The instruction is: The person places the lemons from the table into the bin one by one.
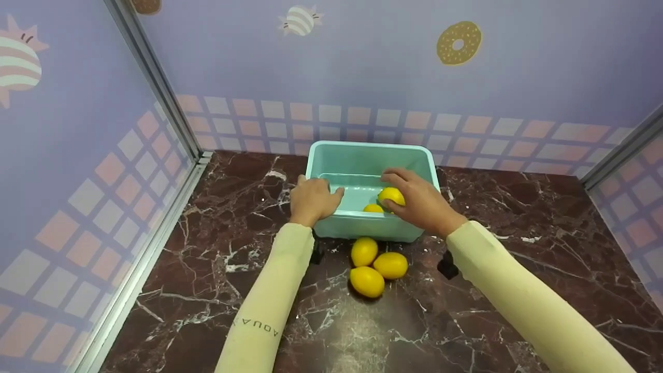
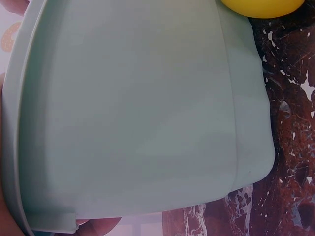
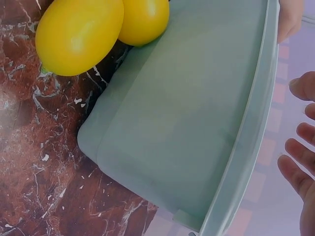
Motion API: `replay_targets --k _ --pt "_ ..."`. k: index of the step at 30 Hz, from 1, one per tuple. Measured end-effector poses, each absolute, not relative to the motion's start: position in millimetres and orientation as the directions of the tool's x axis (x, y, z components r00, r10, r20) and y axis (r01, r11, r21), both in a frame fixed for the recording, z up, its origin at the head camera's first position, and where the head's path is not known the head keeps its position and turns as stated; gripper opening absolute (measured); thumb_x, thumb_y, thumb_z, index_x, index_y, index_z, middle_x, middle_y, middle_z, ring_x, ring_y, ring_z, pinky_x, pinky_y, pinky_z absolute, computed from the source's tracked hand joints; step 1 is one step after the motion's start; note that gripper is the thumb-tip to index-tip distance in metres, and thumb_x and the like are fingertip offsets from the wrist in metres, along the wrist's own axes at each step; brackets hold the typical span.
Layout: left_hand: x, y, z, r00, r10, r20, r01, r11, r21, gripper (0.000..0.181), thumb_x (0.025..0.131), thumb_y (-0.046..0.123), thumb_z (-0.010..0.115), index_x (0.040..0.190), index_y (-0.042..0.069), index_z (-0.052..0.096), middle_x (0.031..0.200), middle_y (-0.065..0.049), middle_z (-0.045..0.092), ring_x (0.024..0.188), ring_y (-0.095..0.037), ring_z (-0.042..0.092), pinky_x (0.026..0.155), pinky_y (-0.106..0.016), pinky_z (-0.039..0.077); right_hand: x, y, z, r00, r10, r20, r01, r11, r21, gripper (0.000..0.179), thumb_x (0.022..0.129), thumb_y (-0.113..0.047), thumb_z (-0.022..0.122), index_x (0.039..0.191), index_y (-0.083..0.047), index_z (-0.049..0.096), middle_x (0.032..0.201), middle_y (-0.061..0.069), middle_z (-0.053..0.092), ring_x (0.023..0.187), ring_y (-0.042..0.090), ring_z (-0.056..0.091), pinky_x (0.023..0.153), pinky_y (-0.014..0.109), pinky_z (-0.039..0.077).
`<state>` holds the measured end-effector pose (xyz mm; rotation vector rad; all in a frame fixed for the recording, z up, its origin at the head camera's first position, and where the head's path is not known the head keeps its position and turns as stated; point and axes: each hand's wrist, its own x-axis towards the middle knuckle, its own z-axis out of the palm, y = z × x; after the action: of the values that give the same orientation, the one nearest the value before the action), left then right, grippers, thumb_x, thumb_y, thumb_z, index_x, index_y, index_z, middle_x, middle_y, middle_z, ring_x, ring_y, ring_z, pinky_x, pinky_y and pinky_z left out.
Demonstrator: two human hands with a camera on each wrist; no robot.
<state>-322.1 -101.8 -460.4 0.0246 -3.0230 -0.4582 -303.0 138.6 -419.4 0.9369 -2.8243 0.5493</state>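
A pale green plastic tub point(image 1: 369, 228) stands on a dark marbled surface. My left hand point(image 1: 314, 199) holds its left rim, fingers on the outside and thumb over the inside; the rim also fills much of the left wrist view. Over the tub's right side hangs my right hand point(image 1: 419, 204), with fingers point(image 3: 298, 152) loosely bent and apart and no fruit visible between them in the right wrist view. Below this hand, a lemon point(image 1: 391, 196) shows inside the tub. Beside that one, another lemon point(image 1: 373, 208) is partly hidden by the front rim.
Three more lemons lie close together before the tub: one point(image 1: 364, 252) near its front wall, one point(image 1: 391, 265) to the right and one point(image 1: 367, 282) nearest me. A patterned purple wall point(image 1: 362, 67) rises behind, with side panels left and right.
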Motion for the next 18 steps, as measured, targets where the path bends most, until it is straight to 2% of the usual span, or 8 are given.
replay_targets --k 18 --pt "-322.2 -101.5 -460.7 -0.996 -0.026 0.088 0.0 0.957 0.289 0.051 0.092 0.058 0.046 0.086 0.013 0.07 0.097 -0.009 0.07 0.108 -0.033 0.055 0.08 -0.05 0.05 -291.9 133.4 -420.7 -0.723 -0.599 0.344 -0.686 0.681 -0.256 0.043 0.09 -0.022 0.068 0.13 -0.011 0.056 0.138 0.008 0.053 0.126 0.027 0.052 0.102 0.044 0.047"
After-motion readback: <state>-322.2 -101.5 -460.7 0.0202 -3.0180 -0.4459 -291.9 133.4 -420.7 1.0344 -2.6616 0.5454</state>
